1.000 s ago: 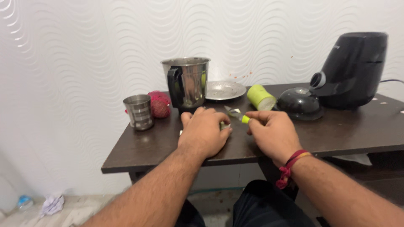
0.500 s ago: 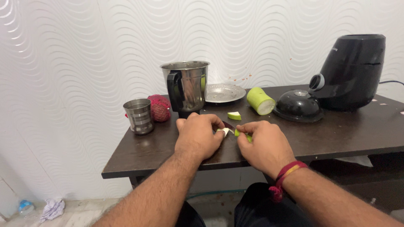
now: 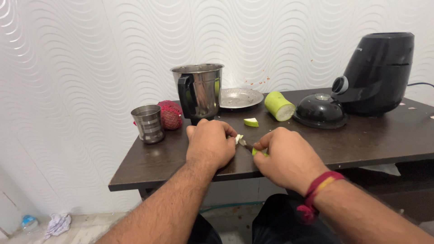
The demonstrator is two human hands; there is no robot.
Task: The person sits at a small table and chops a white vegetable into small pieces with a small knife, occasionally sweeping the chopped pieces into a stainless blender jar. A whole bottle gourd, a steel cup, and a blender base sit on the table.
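While pinning a pale green piece (image 3: 238, 138) under clenched left hand (image 3: 209, 147) at near table edge (image 3: 149, 169), right hand (image 3: 285, 158) gripping knife (image 3: 247, 145). Risk: slipping blade, nicking fingertips close by.

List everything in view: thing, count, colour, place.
table: 1, dark brown, against wall
mixer jar: 1, steel, black handle, table rear
steel tumbler: 1, left edge
mesh bag: 1, red, beside tumbler
steel plate: 1, behind jar
gourd chunk: 1, green, centre
cut slice: 1, green-white, before jar
jar lid: 1, black, domed
mixer base: 1, black, right
knife: 1, green handle, between hands
left hand: pressing a white piece
right hand: gripping knife, red wrist thread
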